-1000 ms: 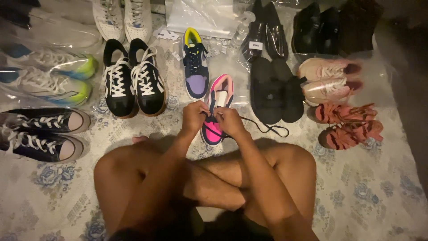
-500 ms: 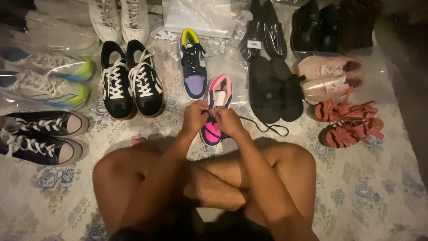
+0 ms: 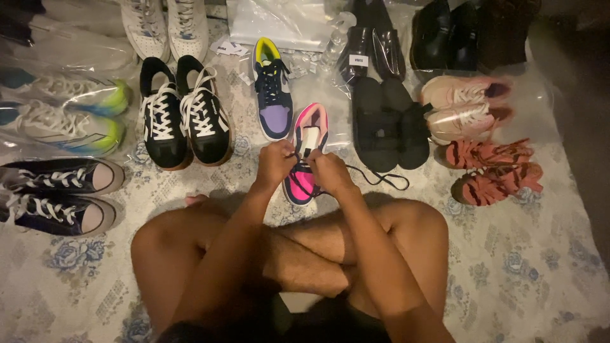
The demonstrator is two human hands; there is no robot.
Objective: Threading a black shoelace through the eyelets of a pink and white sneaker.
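A pale floral cloth covers the floor, and a person sits cross-legged on it at the near edge, bare knees spread left and right. Shoes lie in rows across the far half. At the far left, two white-and-green running shoes sit in clear wrapping, and nearer on that side lies a pair of dark canvas sneakers with white laces. A pair of black sneakers with white laces stands just right of those, with white sneakers beyond them. Right of centre lie black slippers, then pink trainers in plastic, and nearer, red strappy sandals. Dark shoes fill the far right corner.

In the middle, a navy, purple and yellow sneaker points away. Just right and nearer lies the pink sneaker, directly in front of the crossed legs, toe toward the person. The left hand and right hand meet over its middle, fingers curled together and pinched at the lacing; what exactly they grip I cannot tell. A loose black lace trails from the shoe to the right across the cloth.
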